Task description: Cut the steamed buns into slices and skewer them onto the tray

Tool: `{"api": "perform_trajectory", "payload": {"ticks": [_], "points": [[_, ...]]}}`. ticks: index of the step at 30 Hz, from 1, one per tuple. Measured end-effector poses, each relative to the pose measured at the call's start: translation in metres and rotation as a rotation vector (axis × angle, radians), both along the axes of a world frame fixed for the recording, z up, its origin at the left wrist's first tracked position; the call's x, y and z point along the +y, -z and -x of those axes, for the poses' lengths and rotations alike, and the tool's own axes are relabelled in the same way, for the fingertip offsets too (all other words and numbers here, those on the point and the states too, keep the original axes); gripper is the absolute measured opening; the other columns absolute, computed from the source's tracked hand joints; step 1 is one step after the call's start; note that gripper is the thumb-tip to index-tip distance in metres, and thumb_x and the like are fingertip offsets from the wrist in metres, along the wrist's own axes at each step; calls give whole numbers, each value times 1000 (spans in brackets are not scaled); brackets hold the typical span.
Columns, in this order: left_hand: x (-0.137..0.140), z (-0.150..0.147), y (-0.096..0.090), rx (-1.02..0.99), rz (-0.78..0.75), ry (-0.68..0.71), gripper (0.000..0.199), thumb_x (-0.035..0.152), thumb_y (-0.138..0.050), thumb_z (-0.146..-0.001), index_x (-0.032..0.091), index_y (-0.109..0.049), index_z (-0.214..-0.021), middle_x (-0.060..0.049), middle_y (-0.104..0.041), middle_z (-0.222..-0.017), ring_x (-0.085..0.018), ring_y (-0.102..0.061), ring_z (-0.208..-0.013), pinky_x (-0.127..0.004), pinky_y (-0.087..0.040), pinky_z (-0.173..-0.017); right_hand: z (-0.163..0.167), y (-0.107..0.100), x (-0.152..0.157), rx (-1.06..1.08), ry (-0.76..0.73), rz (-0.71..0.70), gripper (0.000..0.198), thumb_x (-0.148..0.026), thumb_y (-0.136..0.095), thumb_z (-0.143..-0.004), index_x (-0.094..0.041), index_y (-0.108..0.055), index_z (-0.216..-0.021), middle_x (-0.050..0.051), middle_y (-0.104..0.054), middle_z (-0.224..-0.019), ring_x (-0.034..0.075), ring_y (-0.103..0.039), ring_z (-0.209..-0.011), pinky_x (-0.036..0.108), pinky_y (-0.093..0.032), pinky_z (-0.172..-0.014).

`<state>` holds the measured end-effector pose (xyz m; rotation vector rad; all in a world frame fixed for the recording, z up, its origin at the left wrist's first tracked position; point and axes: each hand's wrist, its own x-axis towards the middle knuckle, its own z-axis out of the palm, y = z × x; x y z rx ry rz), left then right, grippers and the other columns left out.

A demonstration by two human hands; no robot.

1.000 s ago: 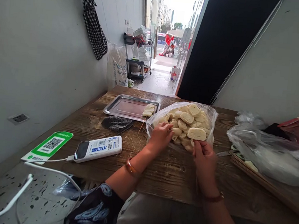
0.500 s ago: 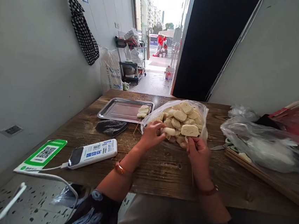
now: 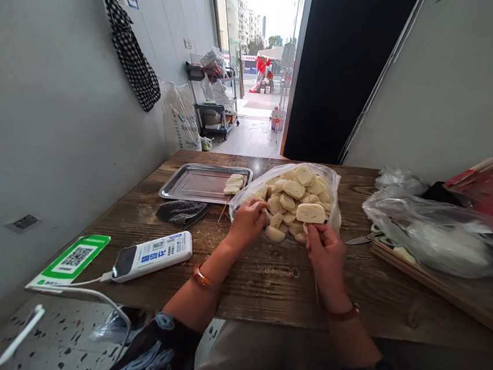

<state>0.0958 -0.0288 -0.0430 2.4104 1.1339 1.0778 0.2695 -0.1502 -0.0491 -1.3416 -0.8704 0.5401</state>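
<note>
A clear plastic bag point(image 3: 245, 195) lies with its mouth toward me, full of pale bun slices point(image 3: 294, 189) that look like steamed bread. My right hand point(image 3: 326, 250) pinches a thin wooden skewer point(image 3: 316, 290), with one bun slice point(image 3: 310, 213) upright on it above the fingertips. At the left side of the bag's mouth is my left hand point(image 3: 247, 224), thumb and index finger apart, its other fingers partly hidden. Close to that hand a loose bun slice point(image 3: 275, 234) rests at the bag's front edge.
A metal tray point(image 3: 194, 181) at the back left carries skewered slices point(image 3: 234, 184). Nearer are a dark cloth point(image 3: 182, 211), a white power bank point(image 3: 152, 256) with a cable and a QR card point(image 3: 74, 257). Scissors point(image 3: 360, 240), bundled sticks point(image 3: 420, 283) and plastic bags point(image 3: 442, 233) lie right.
The pale slice at my left fingertips has left them, and a slice now lies at the bag's front. My right hand still holds the skewered slice. The view has shifted slightly.
</note>
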Motion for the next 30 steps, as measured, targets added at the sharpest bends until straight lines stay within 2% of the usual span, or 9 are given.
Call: {"api": "perform_trajectory", "payload": {"ticks": [6, 9, 11, 13, 16, 21, 24, 27, 30], "points": [[0, 3, 2, 219, -67, 57, 48, 3, -53, -74, 19, -72, -115, -12, -65, -123, -27, -61, -115, -44, -50, -103, 0, 2, 0, 18, -4, -8, 38, -57, -67, -85, -19, -66, -81, -7, -50, -52, 11, -42, -45, 24, -33, -44], [0, 6, 0, 231, -85, 50, 32, 9, -60, -76, 20, -73, -103, -11, -66, -120, -27, -61, -112, -46, -49, -103, -1, 4, 0, 3, -2, 7, 38, -57, -67, -85, -19, -67, -82, -6, -51, -53, 11, -44, -47, 24, -33, -44], [1, 8, -2, 178, -78, 55, 15, 14, -62, -80, 20, -71, -90, -10, -68, -113, -26, -62, -108, -44, -50, -100, -2, 5, 0, -4, 3, 13, 38, -57, -67, -85, -19, -68, -83, -6, -52, -53, 12, -44, -47, 24, -34, -44], [3, 10, -4, 88, -54, 64, 10, 16, -60, -84, 20, -68, -82, -9, -69, -107, -24, -63, -104, -42, -52, -98, -2, 6, 0, -4, -1, 15, 39, -58, -66, -85, -19, -69, -85, -6, -52, -53, 12, -44, -46, 24, -34, -44], [5, 12, -5, 24, -22, 80, 16, 13, -56, -86, 20, -70, -88, -8, -71, -107, -23, -65, -104, -40, -52, -98, -2, 6, 1, -2, -7, 17, 39, -58, -66, -85, -19, -69, -86, -7, -52, -52, 12, -44, -45, 25, -35, -45], [4, 11, -4, 213, -53, 108, 48, 0, -51, -72, 22, -74, -109, -9, -68, -122, -24, -63, -114, -41, -50, -104, -2, 6, 1, 6, -9, 16, 40, -57, -66, -85, -18, -70, -88, -6, -53, -52, 11, -44, -45, 24, -35, -44], [1, 8, -5, 274, -73, 68, 41, 4, -54, -77, 21, -74, -107, -10, -66, -121, -26, -61, -113, -44, -49, -104, -1, 6, 1, 4, -11, 13, 39, -56, -67, -85, -18, -70, -88, -7, -53, -52, 11, -44, -45, 24, -34, -44], [0, 7, -6, 191, -42, 58, 23, 11, -59, -79, 21, -74, -94, -10, -67, -115, -26, -61, -111, -45, -48, -104, -1, 5, 1, 11, -19, 1, 38, -56, -67, -84, -18, -69, -87, -7, -52, -51, 11, -43, -44, 24, -33, -43], [2, 8, -9, -95, 72, 50, 15, 13, -64, -77, 19, -72, -88, -9, -69, -109, -24, -63, -107, -41, -50, -99, 0, 4, 0, -2, -37, -2, 37, -55, -67, -84, -18, -68, -83, -7, -52, -50, 11, -43, -44, 25, -33, -43]]}}
